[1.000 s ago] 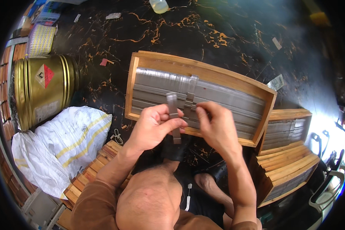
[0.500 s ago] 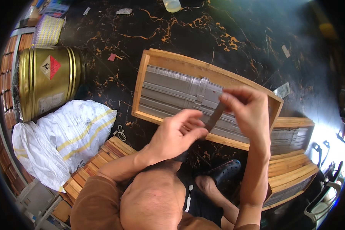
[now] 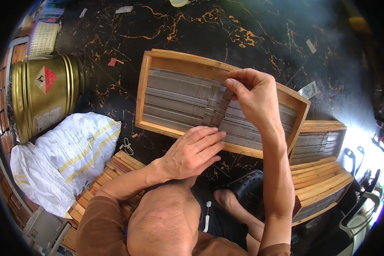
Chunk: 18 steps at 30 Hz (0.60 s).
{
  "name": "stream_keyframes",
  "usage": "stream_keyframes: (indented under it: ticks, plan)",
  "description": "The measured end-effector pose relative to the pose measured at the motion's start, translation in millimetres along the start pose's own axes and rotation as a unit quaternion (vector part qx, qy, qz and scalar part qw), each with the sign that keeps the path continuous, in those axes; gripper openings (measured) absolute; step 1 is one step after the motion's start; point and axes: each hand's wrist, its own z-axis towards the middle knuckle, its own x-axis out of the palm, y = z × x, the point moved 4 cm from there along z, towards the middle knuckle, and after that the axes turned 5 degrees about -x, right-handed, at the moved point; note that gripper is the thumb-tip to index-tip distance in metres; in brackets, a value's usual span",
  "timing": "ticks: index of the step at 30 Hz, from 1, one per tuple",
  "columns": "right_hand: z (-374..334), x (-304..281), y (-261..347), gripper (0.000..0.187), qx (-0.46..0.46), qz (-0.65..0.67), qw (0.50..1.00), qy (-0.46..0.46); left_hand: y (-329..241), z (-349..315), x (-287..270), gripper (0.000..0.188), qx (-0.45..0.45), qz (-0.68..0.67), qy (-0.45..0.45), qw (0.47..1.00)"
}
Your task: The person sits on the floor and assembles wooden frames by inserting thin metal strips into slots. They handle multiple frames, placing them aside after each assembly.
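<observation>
A shallow wooden tray (image 3: pixel 143 91) lies slanted before me, lined with rows of thin grey strips (image 3: pixel 175 96) that look like metal. Across these rows, near the tray's middle, a short dark grey flat strip (image 3: pixel 221 107) lies crosswise. My right hand (image 3: pixel 256 91) pinches its far end between thumb and fingers, inside the tray. My left hand (image 3: pixel 194 149) rests over the tray's near rim by the strip's near end, fingers stretched out and slightly apart. Its thumb is mostly hidden beneath.
Two more wooden trays with grey strips, one higher (image 3: pixel 318 141) and one lower (image 3: pixel 320 183), stand at right. A gold drum (image 3: pixel 45 96), a white sack (image 3: pixel 68 158) and wooden slats (image 3: pixel 123 166) are at left. Scraps lie on the dark marbled floor (image 3: pixel 192 30).
The dark strip went from being held above the tray to lying across the grey rows. My right hand moved left and away from me; my left fingers straightened over the near rim.
</observation>
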Motion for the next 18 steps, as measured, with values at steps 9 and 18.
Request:
stream_keyframes:
  ticks: [9,18]
  plan:
    - [-4.5,14.7,-13.7,0.018,-0.041,-0.038,0.997,-0.054,4.3,0.6,3.5,0.046,-0.015,0.044,0.023,0.999]
    - [-28.8,11.1,5.6,0.014,-0.165,-0.169,0.96,-0.153,3.9,1.5,4.9,0.047,-0.051,0.055,0.02,0.997]
